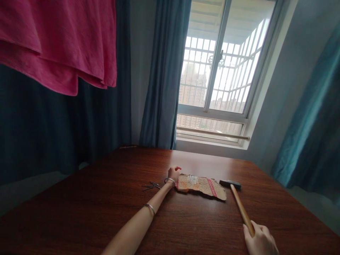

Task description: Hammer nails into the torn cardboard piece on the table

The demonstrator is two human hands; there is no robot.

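My right hand (260,239) is wrapped round the wooden handle of a hammer (240,207); its dark head rests at the right end of a cardboard piece. That flat, ragged-edged cardboard (204,186) carries printed dots and a pink band. A few thin nails (190,177) seem to stand upright on it, near a shiny clear patch. At the cardboard's left end is my left hand (174,173), its fingers curled closed; whatever they hold is too small to make out. Several loose dark nails (151,185) lie in a small pile left of my left wrist.
A dark brown wooden table (106,198) lies beneath everything. Beyond its far edge are a barred window (215,85) and a blue curtain (164,78). Pink cloth (69,46) hangs at upper left, and another curtain (305,113) hangs at right.
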